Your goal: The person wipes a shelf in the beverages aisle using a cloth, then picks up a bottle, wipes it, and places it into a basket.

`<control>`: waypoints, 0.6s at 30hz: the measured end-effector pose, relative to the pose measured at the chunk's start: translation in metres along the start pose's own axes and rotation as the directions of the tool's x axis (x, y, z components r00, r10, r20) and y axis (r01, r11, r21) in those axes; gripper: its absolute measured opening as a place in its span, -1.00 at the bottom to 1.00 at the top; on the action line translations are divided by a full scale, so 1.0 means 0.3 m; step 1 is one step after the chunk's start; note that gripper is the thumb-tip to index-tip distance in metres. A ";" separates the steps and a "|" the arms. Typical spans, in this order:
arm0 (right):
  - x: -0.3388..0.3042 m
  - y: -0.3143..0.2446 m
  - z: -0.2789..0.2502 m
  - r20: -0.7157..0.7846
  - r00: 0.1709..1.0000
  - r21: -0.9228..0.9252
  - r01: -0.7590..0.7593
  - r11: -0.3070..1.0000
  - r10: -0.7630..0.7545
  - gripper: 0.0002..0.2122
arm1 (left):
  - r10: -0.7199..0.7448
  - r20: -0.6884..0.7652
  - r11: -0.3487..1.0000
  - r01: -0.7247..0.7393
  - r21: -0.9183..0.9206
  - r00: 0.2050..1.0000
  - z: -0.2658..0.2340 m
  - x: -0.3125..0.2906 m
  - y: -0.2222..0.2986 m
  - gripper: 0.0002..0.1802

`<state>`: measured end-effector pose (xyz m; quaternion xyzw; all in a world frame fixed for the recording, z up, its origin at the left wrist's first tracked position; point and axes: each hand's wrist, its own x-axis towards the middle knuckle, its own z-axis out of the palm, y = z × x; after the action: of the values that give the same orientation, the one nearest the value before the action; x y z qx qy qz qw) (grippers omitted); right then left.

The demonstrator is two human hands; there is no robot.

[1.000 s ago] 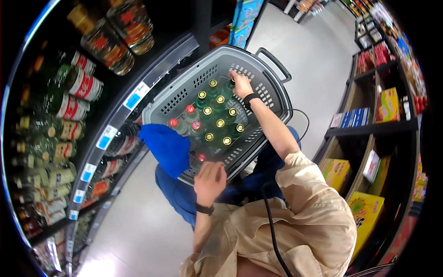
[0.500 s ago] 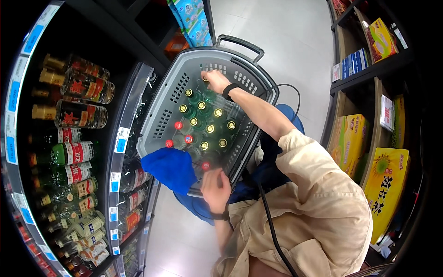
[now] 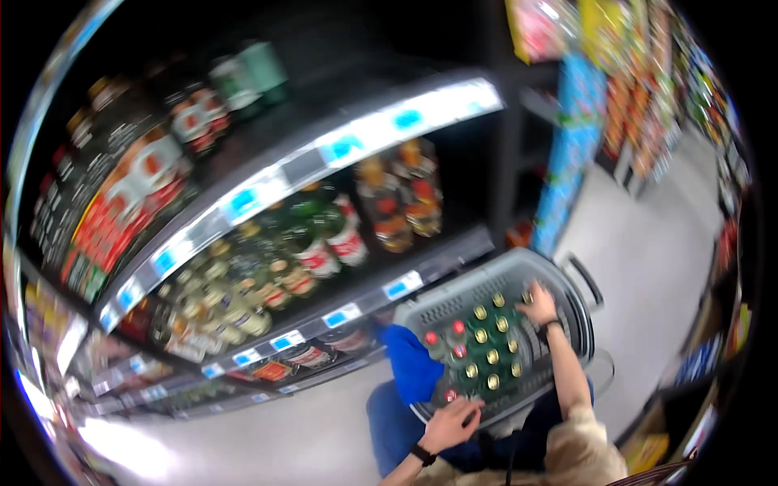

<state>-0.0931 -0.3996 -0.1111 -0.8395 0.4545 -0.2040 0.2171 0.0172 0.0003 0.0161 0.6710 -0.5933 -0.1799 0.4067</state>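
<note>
your right hand (image 3: pixel 540 307) grasps a gold-capped bottle (image 3: pixel 528 297), i can't tell what your left hand (image 3: pixel 450 425) grips, and a sideways tilt could knock neighbouring bottles (image 3: pixel 502 326) in the basket (image 3: pixel 527 266).

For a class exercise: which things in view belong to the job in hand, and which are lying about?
Job:
- right hand
- left hand
- gold-capped bottles
- red-capped bottles
- grey basket

Nearby:
- shelved bottles
- price tags
- blue packages
- blue cloth (use unclear)
</note>
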 end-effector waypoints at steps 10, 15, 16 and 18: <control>0.068 -0.705 -0.726 0.246 0.959 0.003 0.145 0.989 -0.141 -0.65 | -0.075 0.139 0.838 0.138 -0.527 0.987 -0.039 -0.039 -0.081 -0.68; 0.001 -1.100 -1.082 0.224 0.908 0.320 0.273 0.907 -0.353 -0.78 | -0.047 0.146 0.706 0.136 -0.694 0.988 -0.072 -0.008 -0.101 -0.68; -0.016 -1.174 -1.128 0.216 0.907 0.356 0.271 0.894 -0.361 -0.77 | -0.050 0.146 0.718 0.138 -0.683 0.988 -0.117 -0.007 -0.079 -0.68; -0.016 -1.275 -1.154 0.113 0.868 0.415 0.400 0.817 -0.483 -0.74 | -0.076 0.126 0.695 0.143 -0.704 0.989 -0.211 -0.024 -0.030 -0.69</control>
<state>-0.0243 -0.2690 0.3834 -0.8810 0.1723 -0.2414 0.3686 0.0672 0.0277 0.0457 0.4878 -0.4539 -0.4479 0.5962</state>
